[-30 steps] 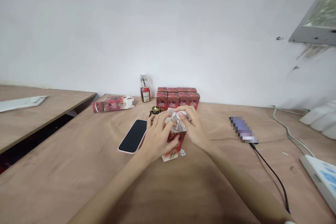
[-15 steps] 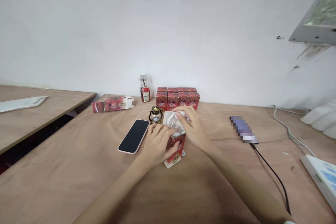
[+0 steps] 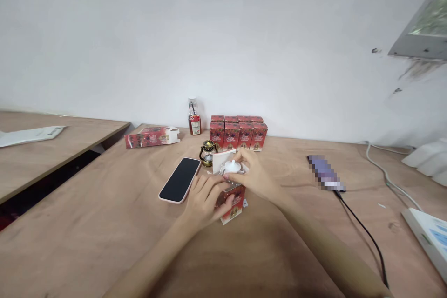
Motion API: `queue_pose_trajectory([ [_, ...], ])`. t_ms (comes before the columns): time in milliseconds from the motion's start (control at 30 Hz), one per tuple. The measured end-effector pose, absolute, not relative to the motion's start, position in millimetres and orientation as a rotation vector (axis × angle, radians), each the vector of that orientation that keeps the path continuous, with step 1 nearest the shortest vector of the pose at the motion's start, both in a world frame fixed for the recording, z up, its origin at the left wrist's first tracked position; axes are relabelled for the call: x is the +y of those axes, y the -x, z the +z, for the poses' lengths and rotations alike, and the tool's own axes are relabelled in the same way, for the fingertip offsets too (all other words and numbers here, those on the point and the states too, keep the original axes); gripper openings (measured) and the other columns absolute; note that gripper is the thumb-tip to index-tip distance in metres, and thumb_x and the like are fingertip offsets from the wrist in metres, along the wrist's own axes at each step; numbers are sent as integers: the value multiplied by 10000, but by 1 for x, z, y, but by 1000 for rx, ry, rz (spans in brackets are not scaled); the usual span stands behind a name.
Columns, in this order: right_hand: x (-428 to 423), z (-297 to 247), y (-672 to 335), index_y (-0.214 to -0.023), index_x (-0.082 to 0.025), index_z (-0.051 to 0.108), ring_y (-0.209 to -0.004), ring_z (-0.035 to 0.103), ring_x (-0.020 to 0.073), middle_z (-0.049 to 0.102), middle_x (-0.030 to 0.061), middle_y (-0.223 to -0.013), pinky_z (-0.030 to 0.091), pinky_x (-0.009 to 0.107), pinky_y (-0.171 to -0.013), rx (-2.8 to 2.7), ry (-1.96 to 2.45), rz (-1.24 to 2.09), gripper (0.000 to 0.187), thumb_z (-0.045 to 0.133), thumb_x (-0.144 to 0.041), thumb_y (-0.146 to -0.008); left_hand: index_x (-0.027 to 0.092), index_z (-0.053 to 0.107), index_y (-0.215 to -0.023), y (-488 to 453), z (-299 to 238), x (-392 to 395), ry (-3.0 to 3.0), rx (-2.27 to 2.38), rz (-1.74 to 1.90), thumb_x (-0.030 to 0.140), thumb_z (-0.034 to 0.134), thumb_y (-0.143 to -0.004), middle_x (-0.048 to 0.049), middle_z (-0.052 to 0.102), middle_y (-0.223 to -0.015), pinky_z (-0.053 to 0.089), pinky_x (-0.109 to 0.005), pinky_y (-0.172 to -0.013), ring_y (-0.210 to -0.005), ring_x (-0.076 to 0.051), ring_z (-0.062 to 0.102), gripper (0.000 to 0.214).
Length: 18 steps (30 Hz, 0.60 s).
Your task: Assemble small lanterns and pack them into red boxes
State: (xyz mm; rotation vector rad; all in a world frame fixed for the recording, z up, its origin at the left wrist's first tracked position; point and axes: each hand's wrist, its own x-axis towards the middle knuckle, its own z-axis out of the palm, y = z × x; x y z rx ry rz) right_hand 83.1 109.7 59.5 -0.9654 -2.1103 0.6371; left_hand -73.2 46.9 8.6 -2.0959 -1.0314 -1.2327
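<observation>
A red printed box [image 3: 232, 212] stands upright on the table, its top open and a white flap [image 3: 220, 160] raised at the back. My left hand [image 3: 206, 200] is closed around the box's left side, fingers over its front and upper edge. In the open top sits a small white lantern [image 3: 233, 166], its domed lid and knob showing while its lower part is hidden. My right hand [image 3: 253, 172] pinches the lantern between thumb and fingers. Just behind the left hand stands a small dark-and-gold lantern [image 3: 208, 153] with a clear middle.
Several red boxes [image 3: 238, 136] stand in rows by the wall, left of them a bottle of dark liquid [image 3: 194, 118]. An opened red box [image 3: 150, 137] lies at left. A pink-edged phone [image 3: 180, 180] lies beside my left hand; another phone [image 3: 324, 172] with a black cable lies right.
The clear part and white rim seen tilted in the box top have given way to an upright white lid and knob. My right hand has shifted slightly lower, fingers now pinching the lantern.
</observation>
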Motion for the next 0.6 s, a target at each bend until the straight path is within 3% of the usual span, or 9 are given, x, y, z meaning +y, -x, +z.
queue_pose_trajectory([
  [133,105,64,-85,-768,-195,551,-800,533,171,605,-11,-769,358,259,-688,-2330,971,630,165,658,-131,-660,171,542,-982,74,1,43,2084,-974,-1277,192,622,-783,-68,660,-922,459,-331,-770,-868,-193,606,216],
  [333,98,70,-93,-808,-207,608,-648,550,141,616,-25,-707,369,250,-604,-2432,890,830,93,638,-283,-764,171,374,-1311,76,-19,42,2012,-1043,-1487,233,704,-714,-129,537,-1170,480,-421,-947,-1162,-259,507,685],
  [467,98,62,-98,-932,-227,609,-877,602,168,662,10,-948,431,302,-776,-2232,754,1013,136,498,-254,-857,229,325,-1367,75,-27,41,2087,-1254,-1544,294,702,-733,-159,346,-1368,427,-510,-996,-1276,-310,398,741],
  [533,100,54,-99,-973,-235,579,-988,594,175,635,22,-1067,441,324,-849,-1940,672,1183,174,435,-260,-877,237,310,-1379,74,-31,41,2172,-1299,-1560,298,686,-748,-160,322,-1377,417,-512,-1002,-1292,-315,381,737],
  [600,103,45,-101,-987,-251,546,-965,618,173,597,23,-1156,465,336,-846,-1630,592,1358,164,446,-275,-860,231,330,-1367,73,-35,42,2290,-1320,-1578,281,664,-759,-157,341,-1367,424,-492,-995,-1288,-311,393,695],
])
